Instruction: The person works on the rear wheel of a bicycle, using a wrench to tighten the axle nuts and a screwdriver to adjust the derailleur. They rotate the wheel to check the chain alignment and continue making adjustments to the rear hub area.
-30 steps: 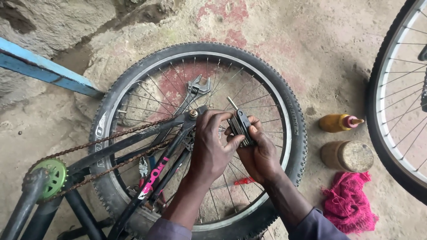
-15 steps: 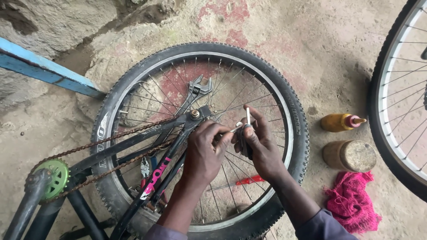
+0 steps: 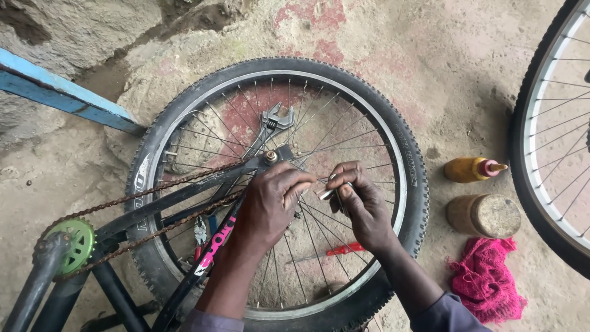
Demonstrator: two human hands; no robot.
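Note:
A bicycle lies on its side with its rear wheel (image 3: 402, 160) facing up. My left hand (image 3: 270, 206) rests over the hub area, fingers curled toward a small silver metal part (image 3: 327, 193). My right hand (image 3: 362, 206) pinches that same part from the other side, just above the spokes. The axle nut (image 3: 270, 157) on the dark frame (image 3: 184, 197) sits just above my left hand. A rusty chain (image 3: 141, 200) runs from the hub to a green chainring (image 3: 77, 241) at lower left.
An adjustable wrench (image 3: 273, 123) lies on the ground under the spokes, with a red-handled screwdriver (image 3: 338, 251) and pliers (image 3: 200, 233). A yellow squeeze bottle (image 3: 473, 169), a round tin (image 3: 485, 215) and a pink rag (image 3: 488, 280) lie right. Another wheel (image 3: 547, 154) stands at the far right; a blue bar (image 3: 67, 98) at left.
Both hands have dropped lower over the wheel. The dark tool my hands held a second ago is gone from view; only a small silver part is pinched between the fingers now.

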